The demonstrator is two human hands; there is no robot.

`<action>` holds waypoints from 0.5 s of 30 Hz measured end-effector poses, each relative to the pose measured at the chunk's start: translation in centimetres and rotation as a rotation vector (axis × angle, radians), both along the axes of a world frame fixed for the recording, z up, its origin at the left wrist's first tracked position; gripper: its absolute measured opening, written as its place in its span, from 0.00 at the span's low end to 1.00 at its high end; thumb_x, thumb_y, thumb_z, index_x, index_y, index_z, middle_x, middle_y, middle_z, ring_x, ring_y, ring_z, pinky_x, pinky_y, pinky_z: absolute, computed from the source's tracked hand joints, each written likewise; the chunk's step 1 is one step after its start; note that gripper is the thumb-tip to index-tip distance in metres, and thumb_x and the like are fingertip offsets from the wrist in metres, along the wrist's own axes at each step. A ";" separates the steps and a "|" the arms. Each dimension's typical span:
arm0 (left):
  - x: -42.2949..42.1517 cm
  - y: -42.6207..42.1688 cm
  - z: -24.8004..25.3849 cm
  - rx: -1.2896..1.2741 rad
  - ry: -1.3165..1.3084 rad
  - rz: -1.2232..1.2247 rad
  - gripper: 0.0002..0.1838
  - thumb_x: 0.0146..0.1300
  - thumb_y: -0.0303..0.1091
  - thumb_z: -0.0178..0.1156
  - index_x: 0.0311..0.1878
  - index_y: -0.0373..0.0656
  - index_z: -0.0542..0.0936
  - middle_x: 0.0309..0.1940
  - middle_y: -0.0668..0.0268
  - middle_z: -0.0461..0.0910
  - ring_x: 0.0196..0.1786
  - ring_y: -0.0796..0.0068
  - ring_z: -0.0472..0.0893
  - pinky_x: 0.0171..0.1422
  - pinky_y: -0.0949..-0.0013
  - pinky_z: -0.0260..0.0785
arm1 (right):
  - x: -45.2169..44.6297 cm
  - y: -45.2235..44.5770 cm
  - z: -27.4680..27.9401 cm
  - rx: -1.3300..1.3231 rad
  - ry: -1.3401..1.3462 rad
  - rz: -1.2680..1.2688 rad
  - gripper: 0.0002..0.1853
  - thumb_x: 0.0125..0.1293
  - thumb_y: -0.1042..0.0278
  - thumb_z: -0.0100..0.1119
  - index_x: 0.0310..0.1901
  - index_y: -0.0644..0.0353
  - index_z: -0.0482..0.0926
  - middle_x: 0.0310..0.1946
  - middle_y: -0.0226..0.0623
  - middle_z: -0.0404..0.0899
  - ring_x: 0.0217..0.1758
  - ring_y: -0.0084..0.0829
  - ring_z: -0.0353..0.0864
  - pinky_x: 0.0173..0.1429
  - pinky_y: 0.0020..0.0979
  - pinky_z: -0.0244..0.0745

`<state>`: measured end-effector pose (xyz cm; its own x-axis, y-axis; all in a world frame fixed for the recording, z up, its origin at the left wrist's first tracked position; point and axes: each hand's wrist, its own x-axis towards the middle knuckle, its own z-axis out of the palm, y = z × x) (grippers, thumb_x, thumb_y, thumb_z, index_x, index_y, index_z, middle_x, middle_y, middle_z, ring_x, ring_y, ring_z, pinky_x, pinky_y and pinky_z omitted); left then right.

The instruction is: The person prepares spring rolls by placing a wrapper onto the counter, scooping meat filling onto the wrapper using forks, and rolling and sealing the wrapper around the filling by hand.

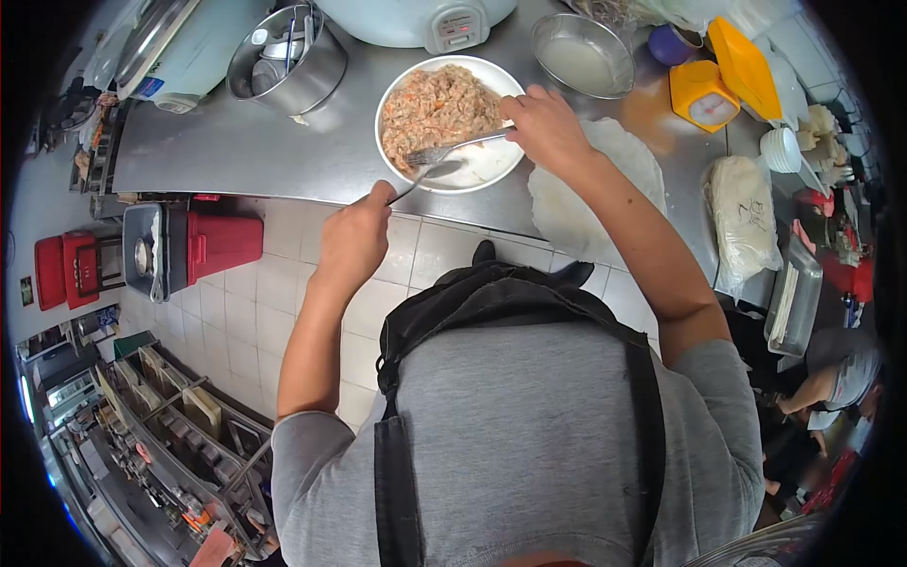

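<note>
A white bowl (491, 83) near the counter's front edge holds a chunky mixture (439, 104) of pinkish-brown stuff with orange bits, heaped to the left and back. My left hand (354, 236) is closed round the handle of a spoon (439, 170), whose head is over the bowl's front part. From the right, my right hand (548, 128) grips a fork (430, 155); its tines touch the mixture's lower edge beside the spoon. Right of the bowl, partly under my right forearm, lies a pale, roundish thin sheet (595, 203).
Behind stand a metal pot (321, 80) with utensils, a pale blue cooker (406, 24) and a metal bowl (584, 61) of cloudy liquid. A yellow scale (701, 94) and a wrapped white package (742, 213) are at the right. Other people are partly visible at the lower right.
</note>
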<state>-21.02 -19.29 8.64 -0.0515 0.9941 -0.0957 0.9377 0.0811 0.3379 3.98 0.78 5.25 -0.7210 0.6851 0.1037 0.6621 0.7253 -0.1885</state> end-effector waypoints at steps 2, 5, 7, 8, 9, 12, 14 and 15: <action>0.0 0.2 1.2 0.049 -0.036 0.043 0.13 0.71 0.26 0.57 0.57 0.49 0.75 0.37 0.53 0.87 0.39 0.48 0.87 0.43 0.48 0.75 | -0.2 0.4 0.3 -0.058 -0.054 0.021 0.14 0.59 0.67 0.74 0.44 0.56 0.82 0.46 0.37 0.86 0.56 0.39 0.78 0.60 0.44 0.72; 0.1 1.5 1.8 0.226 -0.055 0.080 0.21 0.70 0.24 0.56 0.63 0.53 0.76 0.40 0.57 0.87 0.39 0.51 0.87 0.43 0.50 0.76 | -0.3 0.0 0.4 -0.108 -0.166 0.099 0.12 0.61 0.67 0.71 0.45 0.57 0.82 0.43 0.38 0.85 0.57 0.40 0.78 0.60 0.45 0.72; 0.0 3.3 0.8 0.332 -0.033 0.013 0.25 0.68 0.23 0.56 0.66 0.55 0.77 0.39 0.57 0.86 0.39 0.53 0.86 0.43 0.52 0.77 | 0.0 -0.5 0.7 -0.087 -0.163 0.134 0.10 0.64 0.67 0.68 0.45 0.58 0.82 0.41 0.39 0.85 0.56 0.41 0.78 0.60 0.45 0.72; 0.0 4.3 0.2 0.384 -0.022 -0.022 0.26 0.67 0.23 0.56 0.67 0.56 0.77 0.38 0.58 0.86 0.39 0.54 0.86 0.42 0.53 0.77 | 0.4 -1.2 1.1 -0.059 -0.120 0.136 0.09 0.66 0.68 0.66 0.45 0.59 0.82 0.40 0.40 0.84 0.56 0.42 0.79 0.60 0.45 0.72; 0.2 5.3 -0.4 0.390 0.012 -0.043 0.28 0.66 0.23 0.56 0.69 0.57 0.77 0.37 0.58 0.85 0.38 0.54 0.86 0.41 0.54 0.77 | 1.0 -2.0 1.4 -0.032 -0.077 0.138 0.08 0.67 0.68 0.64 0.45 0.60 0.81 0.38 0.41 0.83 0.55 0.42 0.79 0.59 0.45 0.73; 0.8 6.9 -2.4 0.393 0.103 -0.103 0.33 0.63 0.22 0.57 0.71 0.59 0.77 0.34 0.58 0.84 0.34 0.56 0.86 0.38 0.54 0.78 | 4.3 -3.3 2.5 -0.094 0.025 0.025 0.07 0.71 0.68 0.59 0.44 0.62 0.79 0.34 0.43 0.81 0.49 0.45 0.81 0.56 0.45 0.74; 1.1 7.2 -3.8 0.373 0.154 -0.134 0.33 0.62 0.21 0.57 0.71 0.59 0.78 0.34 0.57 0.84 0.32 0.56 0.86 0.36 0.54 0.79 | 7.1 -4.8 4.7 -0.263 0.000 -0.114 0.07 0.73 0.69 0.57 0.44 0.63 0.78 0.34 0.44 0.82 0.47 0.44 0.82 0.52 0.42 0.74; 1.2 7.1 -4.0 0.363 0.152 -0.134 0.34 0.61 0.21 0.57 0.71 0.59 0.78 0.33 0.57 0.84 0.31 0.56 0.86 0.36 0.54 0.79 | 8.5 -5.6 5.3 -0.349 -0.010 -0.185 0.07 0.74 0.69 0.56 0.44 0.63 0.78 0.34 0.44 0.83 0.45 0.44 0.83 0.50 0.41 0.74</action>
<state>-19.84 -12.19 4.67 0.0946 0.9607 0.2610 0.9733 -0.1444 0.1787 12.51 -4.78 10.57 -0.5821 0.7962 -0.1653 0.7786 0.4871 -0.3957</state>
